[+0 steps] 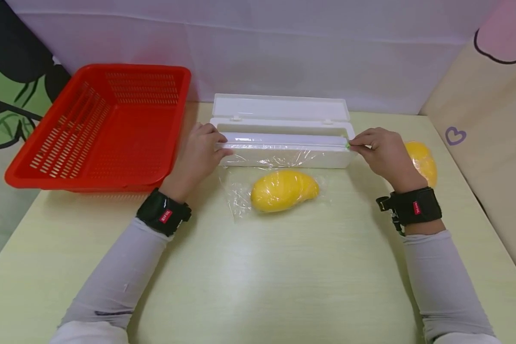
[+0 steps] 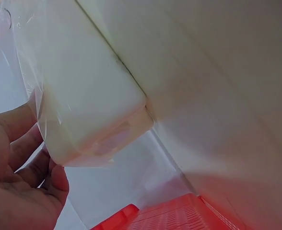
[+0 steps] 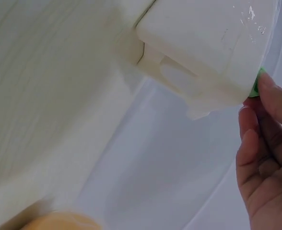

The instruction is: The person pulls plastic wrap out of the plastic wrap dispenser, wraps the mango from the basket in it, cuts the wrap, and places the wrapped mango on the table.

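Observation:
A white cling-film dispenser box (image 1: pixel 284 143) lies across the table with its lid open toward the wall. A sheet of film runs from it over a yellow mango-shaped fruit (image 1: pixel 284 190) just in front. My left hand (image 1: pixel 203 152) grips the box's left end (image 2: pixel 93 110), thumb on the top edge. My right hand (image 1: pixel 376 147) pinches a small green slider (image 3: pixel 259 82) at the box's right end (image 3: pixel 203 48). A second yellow fruit (image 1: pixel 422 162) lies behind my right hand, partly hidden.
A red slotted plastic basket (image 1: pixel 107 124) stands at the back left, close to my left hand. The pale wooden table (image 1: pixel 258 267) meets a white wall behind the box and a beige panel on the right.

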The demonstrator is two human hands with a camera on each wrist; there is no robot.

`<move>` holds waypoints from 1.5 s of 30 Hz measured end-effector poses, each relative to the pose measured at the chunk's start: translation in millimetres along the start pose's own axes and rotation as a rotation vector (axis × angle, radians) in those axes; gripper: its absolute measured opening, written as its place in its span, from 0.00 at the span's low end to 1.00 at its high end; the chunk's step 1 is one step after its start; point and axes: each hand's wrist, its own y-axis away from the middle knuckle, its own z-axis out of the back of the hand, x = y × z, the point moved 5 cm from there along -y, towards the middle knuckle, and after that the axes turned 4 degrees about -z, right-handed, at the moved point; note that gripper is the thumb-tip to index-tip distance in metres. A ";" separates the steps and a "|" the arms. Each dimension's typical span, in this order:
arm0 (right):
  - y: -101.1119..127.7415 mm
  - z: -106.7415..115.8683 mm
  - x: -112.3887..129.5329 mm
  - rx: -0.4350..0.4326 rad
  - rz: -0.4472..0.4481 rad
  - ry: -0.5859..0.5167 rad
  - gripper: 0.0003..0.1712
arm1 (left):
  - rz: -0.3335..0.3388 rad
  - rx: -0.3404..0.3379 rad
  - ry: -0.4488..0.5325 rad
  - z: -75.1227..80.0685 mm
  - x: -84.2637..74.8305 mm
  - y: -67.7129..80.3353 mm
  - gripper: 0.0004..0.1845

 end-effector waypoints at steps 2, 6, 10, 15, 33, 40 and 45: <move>0.3 -0.3 -1.0 -0.003 0.006 -0.005 0.08 | 0.004 -0.015 0.023 0.2 0.1 0.3 0.18; 1.4 -1.0 -1.9 -0.015 0.026 -0.021 0.08 | 0.027 -0.047 0.058 1.0 0.7 1.6 0.16; 1.9 -2.3 -1.3 -0.036 0.059 -0.047 0.07 | 0.096 -0.007 0.057 -0.4 2.6 1.8 0.17; 2.1 -5.2 -0.6 -0.059 0.087 -0.064 0.07 | 0.151 0.049 0.062 -1.8 4.5 2.0 0.18; 2.2 -12.4 4.0 -0.124 0.154 -0.095 0.06 | 0.148 0.005 0.070 -0.9 7.1 1.9 0.20; -4.6 -19.9 17.0 -0.123 0.208 -0.134 0.05 | 0.127 0.001 0.057 -0.6 5.8 0.9 0.21; -4.4 -19.4 18.9 -0.121 0.186 -0.143 0.06 | 0.121 -0.009 0.057 -0.1 4.8 0.9 0.20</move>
